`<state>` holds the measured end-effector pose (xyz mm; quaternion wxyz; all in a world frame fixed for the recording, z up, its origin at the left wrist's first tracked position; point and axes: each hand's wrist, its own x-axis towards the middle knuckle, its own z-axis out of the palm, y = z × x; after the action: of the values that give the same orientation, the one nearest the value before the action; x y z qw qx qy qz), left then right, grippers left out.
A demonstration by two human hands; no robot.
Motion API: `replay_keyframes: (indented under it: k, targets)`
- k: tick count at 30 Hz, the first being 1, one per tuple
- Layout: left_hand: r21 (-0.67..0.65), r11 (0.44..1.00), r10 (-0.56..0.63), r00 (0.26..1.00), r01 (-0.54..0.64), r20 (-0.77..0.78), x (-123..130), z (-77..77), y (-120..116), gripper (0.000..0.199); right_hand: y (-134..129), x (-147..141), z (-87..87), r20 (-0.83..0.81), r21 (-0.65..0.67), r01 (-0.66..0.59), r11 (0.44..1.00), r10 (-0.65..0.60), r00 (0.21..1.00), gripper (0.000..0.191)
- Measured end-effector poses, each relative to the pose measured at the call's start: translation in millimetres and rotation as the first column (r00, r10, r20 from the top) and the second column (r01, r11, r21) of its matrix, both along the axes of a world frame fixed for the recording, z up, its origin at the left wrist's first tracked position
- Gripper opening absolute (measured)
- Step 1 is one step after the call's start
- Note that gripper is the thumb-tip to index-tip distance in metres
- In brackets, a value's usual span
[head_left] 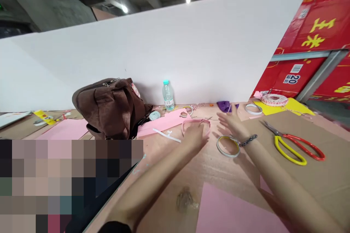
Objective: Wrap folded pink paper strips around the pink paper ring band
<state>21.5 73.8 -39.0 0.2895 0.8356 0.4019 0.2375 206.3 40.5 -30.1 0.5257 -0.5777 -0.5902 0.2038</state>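
My left hand reaches over the table with its fingers closed at a thin pink ring-shaped band. The hand hides the band's lower part, and the fingertips are partly hidden. To the right, my right hand holds nothing, its fingers spread above the table. A braided bracelet circles that wrist. Just below the right hand lies a roll of tape. A pink paper strip with a cut end and thin white strips lie left of my left hand.
Scissors with yellow and red handles lie on brown cardboard at right. Pink paper is in front. A brown bag, water bottle, purple piece and another tape roll stand or lie towards the white panel.
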Motion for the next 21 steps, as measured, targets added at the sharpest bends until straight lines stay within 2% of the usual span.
replay_keyframes:
  k: [2,4,8,12,13,14,16,17,21]
  targets:
    - [0.028,1.000,-0.003,1.000,0.003,0.001,18.5,-5.8,5.1,0.028,3.5,-5.8,-1.1,-0.122,0.017,-0.008,1.000,0.010,0.993,0.088]
    - [0.071,0.997,-0.019,0.999,0.016,0.048,23.3,-5.0,8.1,0.027,-2.2,-9.5,-0.3,-0.227,0.044,-0.025,0.999,0.034,0.973,0.097]
    - [0.118,0.991,-0.088,0.980,0.068,0.179,14.2,4.2,9.8,0.023,-17.6,-12.2,10.6,-0.403,0.096,-0.122,0.988,0.151,0.903,0.099]
    - [0.055,0.989,-0.145,0.932,0.134,0.331,7.3,11.3,6.6,0.018,-22.4,-15.5,24.5,-0.505,0.174,-0.178,0.969,0.243,0.828,0.112]
    - [0.028,0.988,-0.151,0.914,0.151,0.377,6.5,13.8,5.9,0.017,-23.2,-17.2,26.5,-0.517,0.192,-0.174,0.966,0.250,0.819,0.115]
    - [-0.004,0.986,-0.148,0.892,0.165,0.427,5.9,17.1,5.3,0.026,-24.4,-19.5,28.0,-0.521,0.212,-0.172,0.962,0.260,0.813,0.116]
    - [-0.089,0.977,-0.120,0.838,0.196,0.532,4.1,26.7,3.8,0.046,-28.5,-25.7,29.1,-0.499,0.267,-0.191,0.945,0.305,0.811,0.109]
    - [-0.135,0.967,-0.098,0.806,0.215,0.584,2.8,32.9,2.5,0.049,-31.2,-29.4,28.8,-0.470,0.300,-0.214,0.930,0.339,0.815,0.104]
    - [-0.261,0.921,0.002,0.667,0.289,0.745,-5.2,60.2,-8.6,0.045,-41.5,-42.6,25.0,-0.278,0.372,-0.337,0.865,0.451,0.848,0.086]
